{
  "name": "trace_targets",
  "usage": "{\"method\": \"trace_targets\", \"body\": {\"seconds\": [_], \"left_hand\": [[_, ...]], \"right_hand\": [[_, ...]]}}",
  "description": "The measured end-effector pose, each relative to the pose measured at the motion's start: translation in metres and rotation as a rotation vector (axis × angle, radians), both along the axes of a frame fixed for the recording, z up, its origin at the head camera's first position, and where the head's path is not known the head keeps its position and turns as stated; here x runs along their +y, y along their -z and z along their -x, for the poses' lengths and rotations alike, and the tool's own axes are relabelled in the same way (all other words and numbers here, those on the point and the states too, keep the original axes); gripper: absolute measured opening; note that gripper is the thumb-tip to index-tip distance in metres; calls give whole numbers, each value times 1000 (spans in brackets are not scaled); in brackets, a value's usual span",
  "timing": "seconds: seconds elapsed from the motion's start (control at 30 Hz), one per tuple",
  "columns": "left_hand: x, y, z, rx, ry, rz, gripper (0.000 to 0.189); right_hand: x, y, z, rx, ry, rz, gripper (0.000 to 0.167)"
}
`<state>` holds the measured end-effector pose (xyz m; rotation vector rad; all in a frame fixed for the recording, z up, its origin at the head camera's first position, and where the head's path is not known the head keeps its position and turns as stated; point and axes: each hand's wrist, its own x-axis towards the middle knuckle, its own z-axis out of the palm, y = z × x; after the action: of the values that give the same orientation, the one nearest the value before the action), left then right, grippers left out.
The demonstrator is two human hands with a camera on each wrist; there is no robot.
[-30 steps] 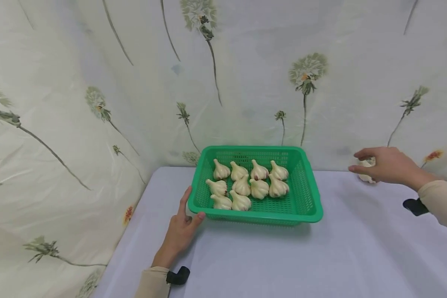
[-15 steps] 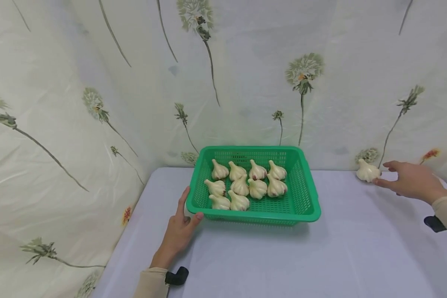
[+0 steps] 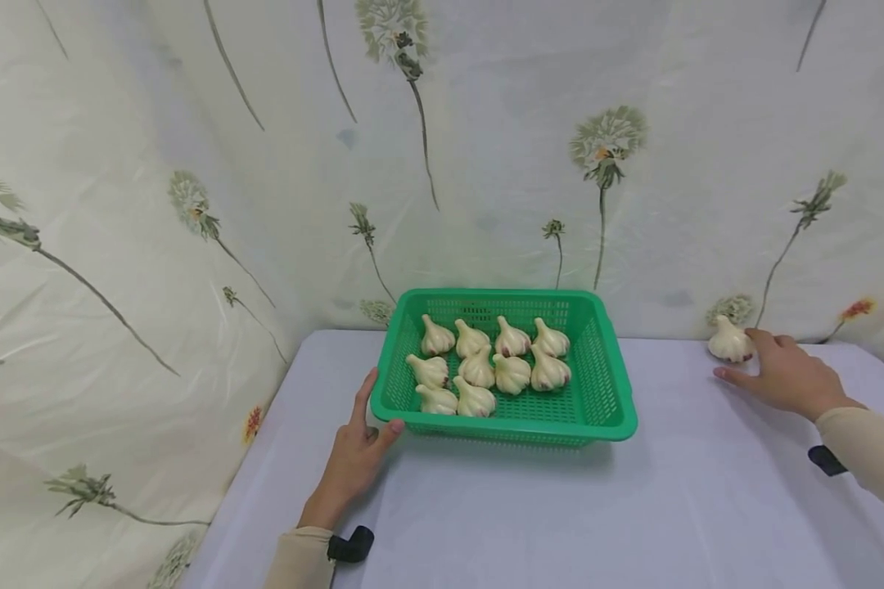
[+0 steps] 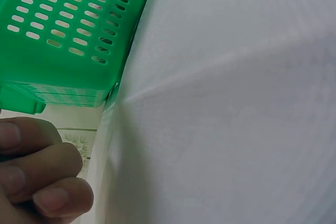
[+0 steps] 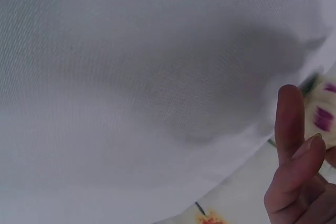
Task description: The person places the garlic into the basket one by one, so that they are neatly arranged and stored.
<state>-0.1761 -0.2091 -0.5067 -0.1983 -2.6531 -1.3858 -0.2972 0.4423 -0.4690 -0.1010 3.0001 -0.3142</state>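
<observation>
A green mesh basket (image 3: 604, 429) stands mid-table with several garlic bulbs (image 3: 549, 370) in its left and middle parts. My left hand (image 3: 355, 458) holds its near left corner, index finger along the side and thumb at the front rim. In the left wrist view, the hand's other fingers (image 4: 65, 198) curl below the basket wall (image 4: 58, 72). At the back right, a single garlic bulb (image 3: 731, 340) sits on the table. My right hand (image 3: 796, 376) is at its right side, index fingertip against it, thumb apart in front. The right wrist view shows this bulb (image 5: 323, 114) partly, with purple marks, beside the fingers.
A white cloth covers the table (image 3: 530, 523). Behind and to the left hangs a pale curtain (image 3: 486, 221) printed with dandelions, close to the table's back edge. A dark strap piece (image 3: 351, 544) sits at the left wrist.
My right hand went from over the single garlic bulb to its right, then moved back in to touch it. That bulb has turned slightly. The left hand and basket stay put.
</observation>
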Motion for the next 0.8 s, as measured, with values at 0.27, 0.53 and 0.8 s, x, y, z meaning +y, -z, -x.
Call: {"method": "trace_targets", "body": {"seconds": [0.27, 0.53, 0.8], "left_hand": [[-1, 3, 1, -3, 8, -6, 87], [-1, 4, 1, -2, 8, -9, 87], [0, 2, 1, 2, 6, -13, 87]], "right_hand": [[5, 13, 1, 109, 56, 31, 100], [3, 20, 2, 160, 88, 68, 96], [3, 22, 2, 176, 129, 80, 98]]}}
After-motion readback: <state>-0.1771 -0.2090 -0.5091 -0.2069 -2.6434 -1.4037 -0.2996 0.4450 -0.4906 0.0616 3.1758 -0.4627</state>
